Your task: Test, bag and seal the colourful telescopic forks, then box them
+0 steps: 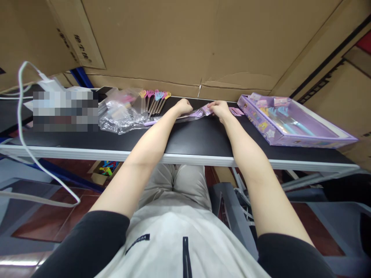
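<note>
The right hand [219, 111] pinched a clear plastic sleeve [207, 111]; the left hand [183, 107] curled beside it, grip hidden. Between them, a purple claw-headed stick [197, 113] looked already sleeved; left of them, several multicoloured sticks [155, 101] apparently lay unsleeved.

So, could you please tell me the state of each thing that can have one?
Left hand: curled at the wrapper, grip partly hidden
Right hand: pinching the wrapper's end
Wrapper: stretched out, a purple claw showing inside
Claw rods: lying side by side
Plastic bags: crumpled, in a pile
Purple box: open, blue-clawed rods inside
Cable: loose, hanging in a loop
</note>
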The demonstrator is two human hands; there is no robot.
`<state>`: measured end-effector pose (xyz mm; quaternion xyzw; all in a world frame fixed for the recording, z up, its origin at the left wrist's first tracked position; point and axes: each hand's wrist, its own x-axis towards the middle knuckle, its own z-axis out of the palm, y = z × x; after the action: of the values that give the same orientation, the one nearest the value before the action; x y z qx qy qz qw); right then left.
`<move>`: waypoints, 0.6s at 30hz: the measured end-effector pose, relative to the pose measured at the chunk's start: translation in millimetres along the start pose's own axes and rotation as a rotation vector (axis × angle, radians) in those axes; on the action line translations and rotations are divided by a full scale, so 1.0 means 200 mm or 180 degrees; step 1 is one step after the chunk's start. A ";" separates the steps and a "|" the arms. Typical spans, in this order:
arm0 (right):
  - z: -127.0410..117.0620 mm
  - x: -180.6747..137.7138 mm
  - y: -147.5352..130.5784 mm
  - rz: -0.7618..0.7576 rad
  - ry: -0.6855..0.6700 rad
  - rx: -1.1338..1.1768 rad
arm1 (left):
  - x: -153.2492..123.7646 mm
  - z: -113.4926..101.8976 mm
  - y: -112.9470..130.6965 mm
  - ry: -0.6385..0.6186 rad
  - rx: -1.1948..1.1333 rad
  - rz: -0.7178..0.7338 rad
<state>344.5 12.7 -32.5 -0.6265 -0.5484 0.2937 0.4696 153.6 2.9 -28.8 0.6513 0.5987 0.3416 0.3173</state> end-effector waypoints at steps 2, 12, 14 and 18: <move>-0.02 0.03 0.03 -0.0100 0.0165 0.0022 | 0.00 -0.02 0.00 -0.0168 0.0065 0.0072; 0.01 0.07 0.07 -0.0106 -0.0155 0.0531 | 0.03 -0.04 -0.02 -0.0339 0.0419 0.0173; 0.02 0.09 0.08 -0.0233 -0.0136 0.0360 | 0.02 -0.04 -0.02 -0.0242 0.0451 0.0107; 0.03 0.09 0.10 -0.0485 -0.0171 -0.0065 | 0.02 -0.04 -0.02 -0.0001 0.0511 -0.0094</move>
<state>352.4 32.7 -49.9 -0.5796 -0.6098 0.2682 0.4693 145.3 6.4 -27.5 0.6658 0.6336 0.2876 0.2692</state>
